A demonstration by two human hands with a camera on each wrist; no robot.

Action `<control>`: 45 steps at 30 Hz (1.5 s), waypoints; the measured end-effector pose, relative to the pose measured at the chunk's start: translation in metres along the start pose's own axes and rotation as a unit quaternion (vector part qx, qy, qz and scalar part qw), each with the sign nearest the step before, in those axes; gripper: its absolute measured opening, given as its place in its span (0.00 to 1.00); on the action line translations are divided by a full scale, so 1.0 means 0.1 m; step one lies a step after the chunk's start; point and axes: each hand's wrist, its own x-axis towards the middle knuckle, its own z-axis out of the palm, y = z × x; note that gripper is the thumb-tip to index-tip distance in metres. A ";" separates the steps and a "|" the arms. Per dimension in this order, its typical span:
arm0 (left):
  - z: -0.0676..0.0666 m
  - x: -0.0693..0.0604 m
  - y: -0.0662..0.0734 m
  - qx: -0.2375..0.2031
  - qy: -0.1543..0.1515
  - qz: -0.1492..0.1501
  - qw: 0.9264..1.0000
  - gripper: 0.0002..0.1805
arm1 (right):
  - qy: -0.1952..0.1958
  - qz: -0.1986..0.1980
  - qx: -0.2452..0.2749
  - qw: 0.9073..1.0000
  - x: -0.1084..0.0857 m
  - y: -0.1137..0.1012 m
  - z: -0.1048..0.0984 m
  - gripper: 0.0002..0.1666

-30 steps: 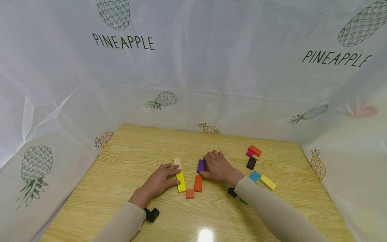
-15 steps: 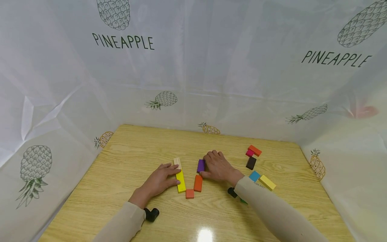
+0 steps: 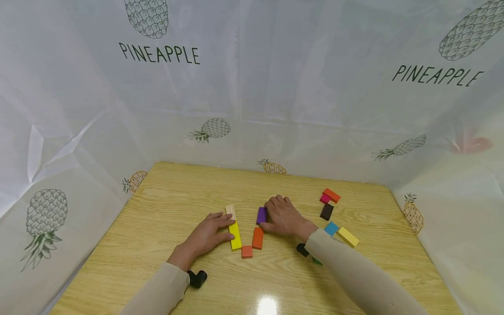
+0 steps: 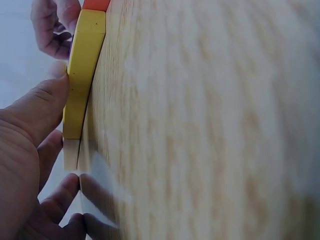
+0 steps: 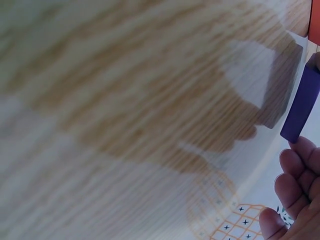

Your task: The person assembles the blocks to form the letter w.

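My left hand (image 3: 206, 235) rests beside a yellow block (image 3: 236, 241), its thumb and fingertips touching the row. A pale wooden block (image 3: 230, 210) lies end to end with the yellow one. Between the thumb and index finger of my right hand (image 3: 284, 217) is a purple block (image 3: 261, 215), pinched at its two ends, as the right wrist view shows for this purple block (image 5: 302, 102). An orange-red block (image 3: 257, 239) lies just nearer than the purple one. At the bottom of the V-like outline sits a small coral block (image 3: 246, 252). Fingers partly cover the pale and yellow blocks.
To the right on the wooden table (image 3: 177, 192) lie an orange block (image 3: 332, 195), a pink block (image 3: 324, 198), a dark brown block (image 3: 327, 211), a blue block (image 3: 331, 228) and a light yellow block (image 3: 348, 236). My right sleeve mostly hides a green piece (image 3: 317, 261).
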 end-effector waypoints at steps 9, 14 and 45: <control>-0.01 -0.01 0.01 -0.003 0.003 0.001 1.000 0.27 | -0.008 0.005 0.001 1.000 0.02 0.00 0.02 0.39; -0.01 -0.01 0.02 -0.005 0.003 -0.002 1.000 0.27 | -0.018 0.011 0.010 1.000 0.02 0.01 0.02 0.40; -0.01 -0.01 0.04 -0.002 -0.002 -0.012 1.000 0.27 | -0.015 -0.024 0.029 0.999 -0.07 0.02 0.03 0.27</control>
